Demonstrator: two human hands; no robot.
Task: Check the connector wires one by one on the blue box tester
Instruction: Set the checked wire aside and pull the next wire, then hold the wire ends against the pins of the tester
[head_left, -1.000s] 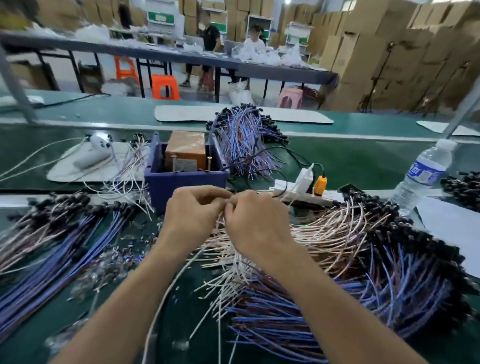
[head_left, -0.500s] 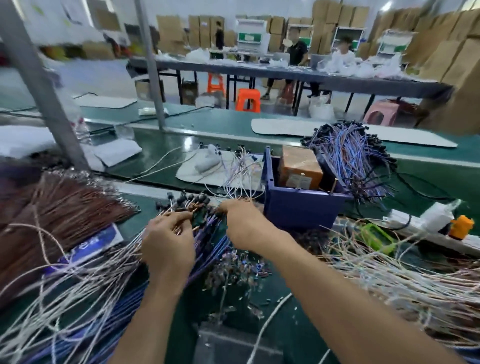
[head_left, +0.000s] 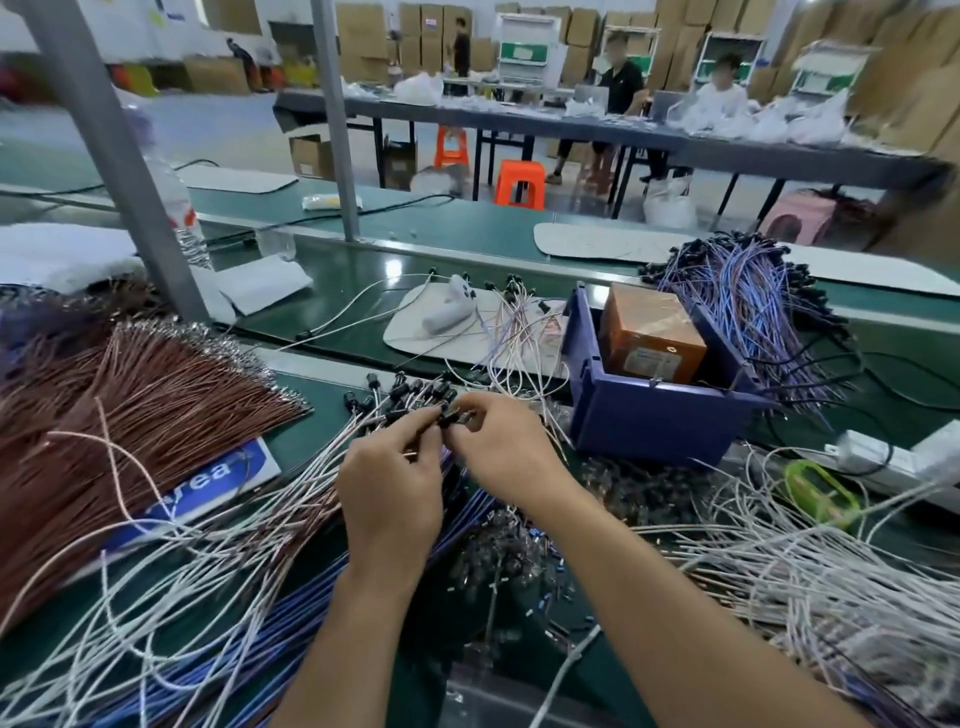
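Just to the right of the right hand (head_left: 511, 447) stands the blue box (head_left: 649, 421), with an orange-brown block (head_left: 652, 338) inside. This hand and the left hand (head_left: 389, 488) pinch one black connector (head_left: 449, 417) between fingertips. The wires (head_left: 291, 519) under them run toward the person, connectors pointing away.

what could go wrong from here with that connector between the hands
1. The left hand and right hand both pinch one black connector at the edge of a crowded pile of connectors. Its wire may snag neighbours and drag them along.
2. Loose white wires loop beside the blue box. Carrying the connector there could catch them.
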